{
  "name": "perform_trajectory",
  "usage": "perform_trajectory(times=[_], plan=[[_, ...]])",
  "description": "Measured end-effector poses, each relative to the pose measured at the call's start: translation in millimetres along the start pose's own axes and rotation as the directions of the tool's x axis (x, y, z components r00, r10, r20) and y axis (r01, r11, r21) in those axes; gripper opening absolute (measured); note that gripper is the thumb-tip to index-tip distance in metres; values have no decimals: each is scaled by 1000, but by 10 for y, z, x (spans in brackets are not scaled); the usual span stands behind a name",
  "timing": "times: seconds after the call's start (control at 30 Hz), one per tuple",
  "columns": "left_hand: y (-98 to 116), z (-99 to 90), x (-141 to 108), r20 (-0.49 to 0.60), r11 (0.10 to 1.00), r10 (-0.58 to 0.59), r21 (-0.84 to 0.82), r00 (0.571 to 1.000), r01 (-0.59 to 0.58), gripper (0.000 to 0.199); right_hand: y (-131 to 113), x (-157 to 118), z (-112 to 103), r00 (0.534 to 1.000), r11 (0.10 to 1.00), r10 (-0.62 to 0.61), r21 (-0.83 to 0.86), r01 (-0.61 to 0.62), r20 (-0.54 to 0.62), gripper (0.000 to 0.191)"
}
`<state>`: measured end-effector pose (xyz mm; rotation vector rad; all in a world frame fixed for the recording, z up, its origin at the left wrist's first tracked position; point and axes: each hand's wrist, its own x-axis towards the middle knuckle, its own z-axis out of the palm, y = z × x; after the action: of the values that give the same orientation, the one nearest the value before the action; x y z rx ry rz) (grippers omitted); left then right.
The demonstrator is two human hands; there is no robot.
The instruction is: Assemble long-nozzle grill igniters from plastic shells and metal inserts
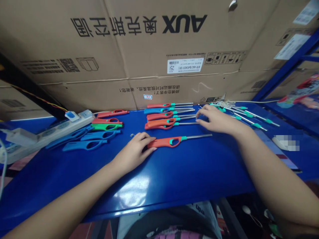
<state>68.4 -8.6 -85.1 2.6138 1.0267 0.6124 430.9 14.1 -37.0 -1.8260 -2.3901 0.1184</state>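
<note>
My left hand pinches the butt of an orange long-nosed gas lighter, which lies on the blue table with its metal tube pointing right. Just behind it is a row of several assembled lighters with red, orange and blue handles. At the tips of that row, my right hand hovers with fingers curved and apart; whether it touches a metal tube I cannot tell. Beyond it lies a pile of loose metal tubes with green triggers. Separate blue, green and red lighter handles lie on the left.
A large cardboard box stands as a wall along the back. A white power strip with plugs lies at the left. On the right are a flat sheet or device and a pale, partly blurred object. A blue metal frame post rises there.
</note>
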Motion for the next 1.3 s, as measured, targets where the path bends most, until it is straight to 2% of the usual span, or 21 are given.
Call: perform_trajectory(times=[0.1,0.17,0.23,0.4,0.63,0.77,0.83,0.93,1.03,1.13,1.3], plan=[[-83,-6,54,-78,999,-21,29,997,23,28,-134,6,34,963,950,-249,218,223,101,29],[-128,-1,80,-132,999,-26,24,991,30,28,-182,30,95,947,936,-298,232,266,120,17],[-157,12,97,-175,999,-29,12,984,32,28,-196,70,165,947,937,-308,201,287,86,9],[-200,52,106,-231,999,-48,-3,972,49,29,-148,153,268,966,950,-258,177,256,-10,8],[-203,53,99,-249,998,-64,-11,967,63,29,-75,188,315,967,956,-244,153,252,-69,10],[-176,23,95,-261,994,-96,17,960,104,38,-56,165,328,968,957,-233,156,246,-96,11],[-176,24,88,-246,990,-125,35,961,138,44,-59,152,336,958,955,-246,132,266,-149,18],[-188,49,73,-214,984,-157,46,964,170,52,-93,145,363,918,937,-325,57,345,-228,38],[-190,74,63,-163,983,-167,43,972,176,60,-157,152,410,917,929,-359,29,369,-173,52],[-176,81,60,-134,987,-157,25,978,162,62,-227,164,460,927,934,-354,-2,357,-122,53],[-145,76,48,-138,987,-158,11,978,161,58,-311,166,480,915,924,-381,-84,372,-133,53]])
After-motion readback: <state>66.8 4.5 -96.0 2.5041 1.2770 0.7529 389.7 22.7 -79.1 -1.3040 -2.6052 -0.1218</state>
